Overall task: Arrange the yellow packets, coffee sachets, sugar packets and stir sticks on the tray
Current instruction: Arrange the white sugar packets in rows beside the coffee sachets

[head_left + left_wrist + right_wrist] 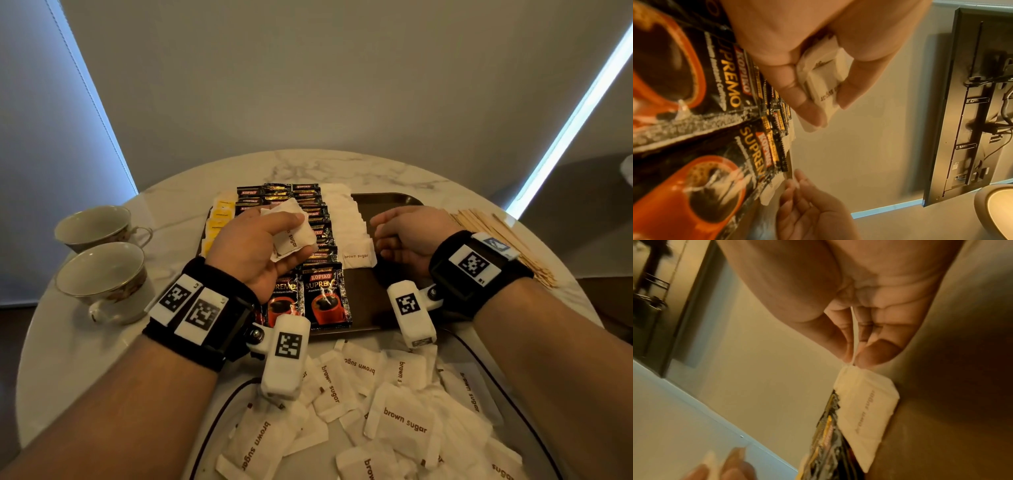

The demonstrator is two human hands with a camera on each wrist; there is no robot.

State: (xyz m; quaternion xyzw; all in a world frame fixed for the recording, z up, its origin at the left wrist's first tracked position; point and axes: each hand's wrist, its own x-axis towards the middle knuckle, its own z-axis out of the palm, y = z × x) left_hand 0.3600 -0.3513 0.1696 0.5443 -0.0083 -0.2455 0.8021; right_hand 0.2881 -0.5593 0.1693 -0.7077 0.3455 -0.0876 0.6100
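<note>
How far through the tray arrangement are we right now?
Done: yellow packets and coffee sachets lie in rows on the tray. In hand: the sugar row is partly laid; the left hand holds a few sugar packets, the right hand is at the row. Left: the loose sugar pile and the stir sticks, off the tray.

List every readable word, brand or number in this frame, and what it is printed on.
"KOPIKO" and "SUPREMO": coffee sachets on the tray.
"brown sugar": sugar packets loose on the table, the row's nearest packet, and the packets in the left hand.
Sachet small print, yellow packets and wristband marker numbers: too small to read.
</note>
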